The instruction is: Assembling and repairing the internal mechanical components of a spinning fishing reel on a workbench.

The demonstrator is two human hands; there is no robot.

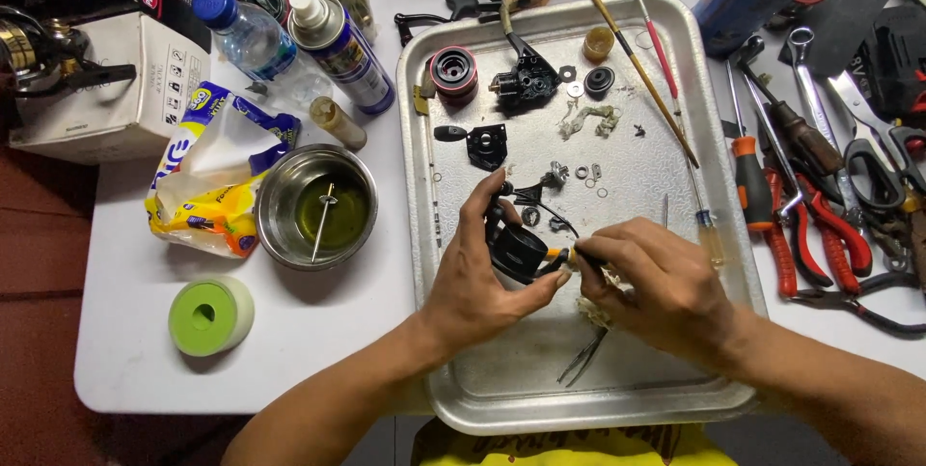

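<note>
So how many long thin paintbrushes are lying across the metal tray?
2. One wooden-handled brush runs diagonally from the tray's top edge towards the middle; a red-handled brush lies just right of it. Others could be hidden among the clutter.

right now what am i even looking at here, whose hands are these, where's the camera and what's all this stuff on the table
This is one picture from a camera worn on a person's head, looking down at their own two bare hands over a white table. There is no machine. The left hand holds a small black mechanical part above a metal tray. The right hand pinches a thin tool whose tip touches that part. More small black parts, washers and long brushes lie in the tray. Left of it stand a steel bowl of yellowish liquid, a green roll, a spray can and a water bottle. To the right lie pliers, screwdrivers and wrenches.
</note>
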